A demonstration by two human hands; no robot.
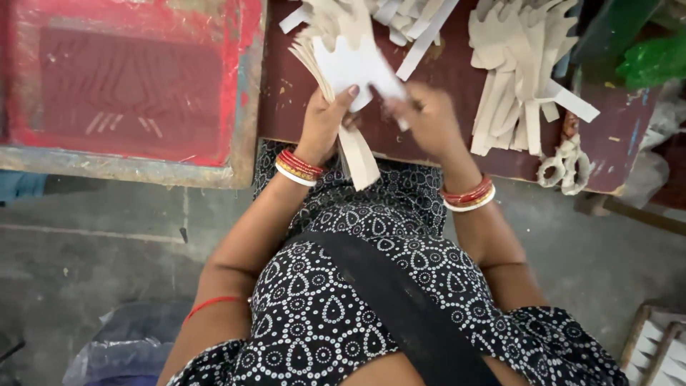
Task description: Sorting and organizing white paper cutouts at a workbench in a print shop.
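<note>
My left hand grips a thick stack of cut white and beige card pieces, fanned at the top, its lower end hanging over the table edge toward my lap. My right hand pinches the top white piece of that stack at its right side. Both wrists wear red and white bangles. The hands are above the near edge of a dark red table.
More cut card pieces lie piled on the table to the right, with scissors with wrapped handles at its edge. A red-stained printing frame lies at left. A green plastic bag is top right.
</note>
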